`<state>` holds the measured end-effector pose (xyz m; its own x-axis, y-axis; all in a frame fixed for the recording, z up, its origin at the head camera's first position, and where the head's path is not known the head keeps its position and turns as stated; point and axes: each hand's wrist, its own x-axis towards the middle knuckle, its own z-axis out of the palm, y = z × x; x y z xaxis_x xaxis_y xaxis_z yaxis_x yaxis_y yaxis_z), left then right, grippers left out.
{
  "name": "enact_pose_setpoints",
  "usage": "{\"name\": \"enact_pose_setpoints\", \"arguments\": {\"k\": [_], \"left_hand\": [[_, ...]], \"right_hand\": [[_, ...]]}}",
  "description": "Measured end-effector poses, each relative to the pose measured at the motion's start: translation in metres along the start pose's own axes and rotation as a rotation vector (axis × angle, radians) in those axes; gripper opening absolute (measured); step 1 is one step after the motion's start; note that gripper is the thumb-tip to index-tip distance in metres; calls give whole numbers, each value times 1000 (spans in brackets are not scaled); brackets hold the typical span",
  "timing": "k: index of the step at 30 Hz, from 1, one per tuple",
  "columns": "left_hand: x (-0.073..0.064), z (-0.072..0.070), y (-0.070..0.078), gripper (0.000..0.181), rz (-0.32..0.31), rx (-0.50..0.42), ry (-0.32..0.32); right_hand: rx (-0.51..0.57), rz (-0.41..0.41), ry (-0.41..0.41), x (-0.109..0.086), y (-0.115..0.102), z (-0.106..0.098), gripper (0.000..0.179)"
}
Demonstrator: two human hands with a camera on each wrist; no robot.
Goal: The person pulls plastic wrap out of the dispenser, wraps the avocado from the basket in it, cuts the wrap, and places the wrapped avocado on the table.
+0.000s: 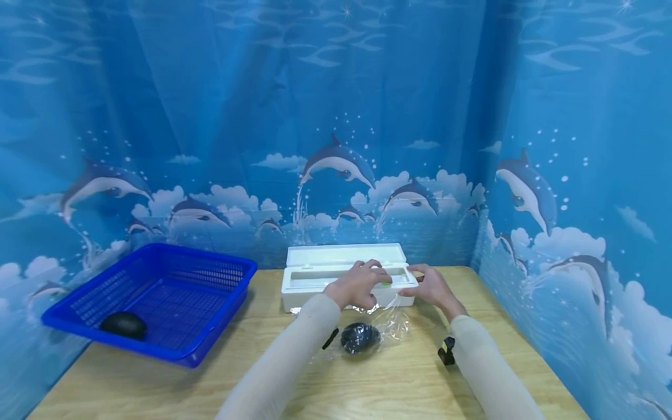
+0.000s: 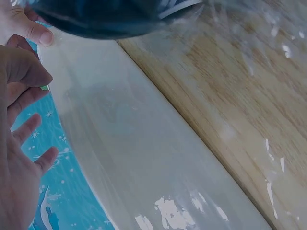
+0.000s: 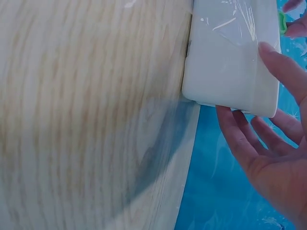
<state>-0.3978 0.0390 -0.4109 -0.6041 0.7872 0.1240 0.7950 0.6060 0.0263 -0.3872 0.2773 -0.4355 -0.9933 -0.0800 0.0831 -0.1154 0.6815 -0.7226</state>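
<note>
A white cling film dispenser (image 1: 310, 300) with its lid raised stands at the back of the table. My left hand (image 1: 359, 284) reaches over its front edge, thumb and forefinger pinching a small green slide cutter (image 3: 282, 23) toward the right end. With my right hand (image 1: 434, 290) I grip the dispenser's right end, thumb on the front face and fingers around the end in the right wrist view. Clear cling film (image 1: 396, 324) trails from the dispenser onto the table. On the film, in front of the dispenser, lies a dark avocado (image 1: 360, 338), also partly visible in the left wrist view.
A blue plastic basket (image 1: 215, 326) stands to the left, with another dark avocado (image 1: 123, 325) inside. The wooden table (image 1: 399, 391) ends at a blue dolphin-print curtain (image 1: 252, 116) behind and on the right. Black wrist straps show below both hands.
</note>
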Motion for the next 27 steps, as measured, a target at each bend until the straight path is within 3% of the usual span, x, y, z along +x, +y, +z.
{"name": "enact_pose_setpoints", "arguments": {"k": [14,27], "left_hand": [[1,2,1,67,-5,8,-5],[-2,-1,0,66,3,20,15]], "right_hand": [[3,-29,-9,0,3,-1,79],[-92,-31,-4,5,3,-2,76]]}}
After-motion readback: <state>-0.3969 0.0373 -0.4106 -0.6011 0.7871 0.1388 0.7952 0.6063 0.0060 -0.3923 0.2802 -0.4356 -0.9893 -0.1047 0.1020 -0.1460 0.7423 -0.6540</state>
